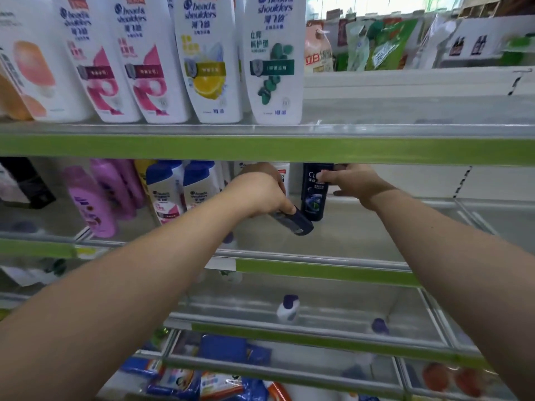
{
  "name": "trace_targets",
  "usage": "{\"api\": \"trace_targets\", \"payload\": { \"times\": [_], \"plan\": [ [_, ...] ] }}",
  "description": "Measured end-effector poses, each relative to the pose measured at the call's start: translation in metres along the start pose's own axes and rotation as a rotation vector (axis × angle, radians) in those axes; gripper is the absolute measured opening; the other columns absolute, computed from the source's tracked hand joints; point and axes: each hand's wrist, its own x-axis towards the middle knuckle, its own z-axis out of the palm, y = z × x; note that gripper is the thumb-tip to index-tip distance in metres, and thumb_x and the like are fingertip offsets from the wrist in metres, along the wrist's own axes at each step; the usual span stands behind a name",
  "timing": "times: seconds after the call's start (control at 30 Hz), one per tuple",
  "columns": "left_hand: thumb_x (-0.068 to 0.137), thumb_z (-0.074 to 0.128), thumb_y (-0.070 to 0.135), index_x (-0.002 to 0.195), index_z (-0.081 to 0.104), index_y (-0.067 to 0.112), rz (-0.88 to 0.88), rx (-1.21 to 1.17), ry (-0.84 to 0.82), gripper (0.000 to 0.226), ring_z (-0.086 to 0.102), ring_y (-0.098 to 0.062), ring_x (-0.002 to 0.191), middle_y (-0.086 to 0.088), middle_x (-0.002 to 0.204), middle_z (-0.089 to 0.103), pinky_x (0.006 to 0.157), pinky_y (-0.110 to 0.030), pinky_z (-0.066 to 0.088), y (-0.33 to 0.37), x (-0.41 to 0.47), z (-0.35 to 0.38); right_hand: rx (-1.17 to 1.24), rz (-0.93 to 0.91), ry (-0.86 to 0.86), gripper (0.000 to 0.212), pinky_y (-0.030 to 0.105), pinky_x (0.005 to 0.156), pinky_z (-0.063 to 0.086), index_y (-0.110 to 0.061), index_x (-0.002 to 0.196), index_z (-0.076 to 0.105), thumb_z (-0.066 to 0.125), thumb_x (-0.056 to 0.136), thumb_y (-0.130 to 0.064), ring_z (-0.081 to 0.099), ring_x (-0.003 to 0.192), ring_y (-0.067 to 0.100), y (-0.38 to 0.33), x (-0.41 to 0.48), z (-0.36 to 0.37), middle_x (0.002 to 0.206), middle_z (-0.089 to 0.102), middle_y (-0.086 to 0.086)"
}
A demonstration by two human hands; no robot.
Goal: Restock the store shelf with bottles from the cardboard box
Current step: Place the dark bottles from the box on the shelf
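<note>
Both my arms reach into the second shelf (362, 235) under the green-edged top shelf. My left hand (260, 192) grips a dark navy bottle (295, 222) that is tilted, its base pointing toward me and to the right. My right hand (353, 183) holds the upper part of a second dark blue bottle (314, 198), which stands upright on the shelf just right of the tilted one. A white bottle (283, 176) stands behind my left hand, mostly hidden. The cardboard box is not in view.
Blue-capped white shampoo bottles (179, 192) and purple bottles (92, 204) stand left of my hands. Large white shampoo bottles (272, 59) line the top shelf. Right of the upright bottle the shelf is bare. Lower shelves hold a small purple-capped bottle (288, 308) and blue packets (228, 348).
</note>
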Motion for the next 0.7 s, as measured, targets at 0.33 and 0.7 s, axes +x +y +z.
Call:
{"api": "trace_targets", "payload": {
  "times": [0.33, 0.7],
  "plan": [
    [0.085, 0.068, 0.045, 0.098, 0.073, 0.012, -0.018, 0.130, -0.206, 0.036, 0.055, -0.023, 0.066, -0.004, 0.075, 0.066, 0.065, -0.028, 0.041, 0.023, 0.021, 0.005, -0.035, -0.002, -0.043, 0.037, 0.039, 0.097, 0.055, -0.010, 0.114, 0.070, 0.079, 0.083, -0.028, 0.065, 0.109, 0.019, 0.005, 0.012, -0.001, 0.115, 0.071, 0.004],
    [0.094, 0.061, 0.037, 0.126, 0.057, 0.013, 0.009, 0.160, -0.323, 0.041, 0.064, -0.032, 0.103, -0.011, 0.123, 0.058, 0.094, -0.040, 0.052, 0.057, 0.029, 0.013, -0.064, -0.059, 0.056, 0.023, 0.019, 0.057, 0.045, -0.017, 0.097, 0.071, 0.071, 0.078, -0.003, 0.064, 0.075, 0.015, 0.032, -0.045, 0.006, 0.084, 0.070, -0.002]
  ]
}}
